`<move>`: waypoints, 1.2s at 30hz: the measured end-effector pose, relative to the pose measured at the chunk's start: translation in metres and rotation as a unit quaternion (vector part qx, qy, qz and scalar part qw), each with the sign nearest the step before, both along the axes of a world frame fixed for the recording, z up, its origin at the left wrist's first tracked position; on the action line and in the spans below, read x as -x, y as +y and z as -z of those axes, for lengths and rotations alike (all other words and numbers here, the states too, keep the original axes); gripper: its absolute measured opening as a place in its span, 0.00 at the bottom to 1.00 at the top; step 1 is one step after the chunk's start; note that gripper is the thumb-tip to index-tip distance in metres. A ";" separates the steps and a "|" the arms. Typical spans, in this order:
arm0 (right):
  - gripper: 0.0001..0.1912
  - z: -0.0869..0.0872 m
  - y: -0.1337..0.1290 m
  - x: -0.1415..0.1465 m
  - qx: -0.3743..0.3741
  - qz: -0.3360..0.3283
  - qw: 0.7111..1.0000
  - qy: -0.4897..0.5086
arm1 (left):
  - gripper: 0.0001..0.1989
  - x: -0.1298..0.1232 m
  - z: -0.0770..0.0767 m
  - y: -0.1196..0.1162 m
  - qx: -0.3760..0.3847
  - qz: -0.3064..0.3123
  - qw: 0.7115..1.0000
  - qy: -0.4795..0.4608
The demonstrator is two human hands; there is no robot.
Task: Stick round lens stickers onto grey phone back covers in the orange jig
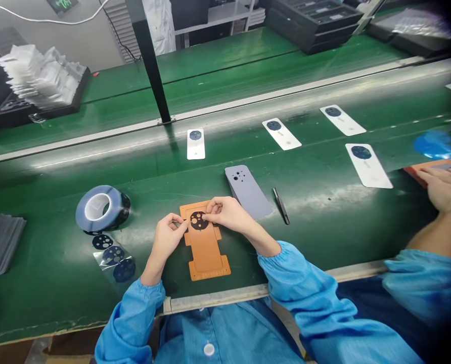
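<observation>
Head view shows the black camera-lens sticker point(200, 227) lying at the far end of the orange fixture point(206, 250), between the two hands. The fixture has its long axis running away from the person, with the far end leaning a little to the left. The right hand point(229, 213) is the nearer one: its thumb and forefinger are bent together at the sticker's right edge. The left hand point(167, 235) has its fingertips brought together just beside the left edge. Whether either hand truly pinches the sticker or some thin film, one cannot tell.

Beyond the right hand lies the grey phone back panel point(250, 194), with black tweezers point(281, 207) to its right. The sticker roll point(115, 210) stands to the left, well apart. Nothing visible blocks the sticker from above, but the right fingertips partly cover its edge.
</observation>
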State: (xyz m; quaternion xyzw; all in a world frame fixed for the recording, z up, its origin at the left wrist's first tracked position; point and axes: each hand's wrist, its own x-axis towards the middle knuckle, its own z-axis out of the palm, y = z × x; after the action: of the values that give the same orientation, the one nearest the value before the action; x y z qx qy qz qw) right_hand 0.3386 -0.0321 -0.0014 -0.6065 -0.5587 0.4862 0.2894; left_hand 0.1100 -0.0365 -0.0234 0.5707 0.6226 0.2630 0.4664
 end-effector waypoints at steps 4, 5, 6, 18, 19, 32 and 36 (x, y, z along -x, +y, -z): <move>0.08 0.001 0.003 -0.002 0.008 -0.011 1.000 -0.002 | 0.14 -0.003 -0.002 -0.002 -0.004 -0.010 1.000 0.024; 0.09 0.002 0.003 -0.002 0.007 -0.013 1.000 -0.006 | 0.14 -0.004 -0.003 -0.002 -0.003 -0.011 1.000 0.027; 0.09 0.003 0.004 -0.002 0.005 -0.014 1.000 -0.011 | 0.14 -0.005 -0.004 -0.003 -0.002 -0.011 1.000 0.029; 0.08 0.000 0.008 0.001 -0.009 -0.022 0.998 -0.065 | 0.13 -0.009 -0.009 -0.004 0.004 -0.002 0.998 0.058; 0.08 -0.001 0.008 0.002 -0.011 -0.022 0.997 -0.070 | 0.13 -0.009 -0.009 -0.004 0.006 -0.002 0.998 0.062; 0.14 0.000 0.008 -0.003 0.026 -0.028 0.999 -0.039 | 0.10 -0.013 -0.013 -0.004 0.008 -0.007 0.993 0.115; 0.17 0.006 0.008 -0.010 0.054 -0.020 0.998 0.018 | 0.11 -0.012 -0.011 -0.004 0.011 -0.002 0.993 0.120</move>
State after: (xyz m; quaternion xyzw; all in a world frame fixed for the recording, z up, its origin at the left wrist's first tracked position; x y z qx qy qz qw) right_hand 0.3481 -0.0246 -0.0073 -0.6014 -0.5381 0.5322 0.2561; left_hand 0.1223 -0.0407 -0.0122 0.5913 0.6782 0.1867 0.3944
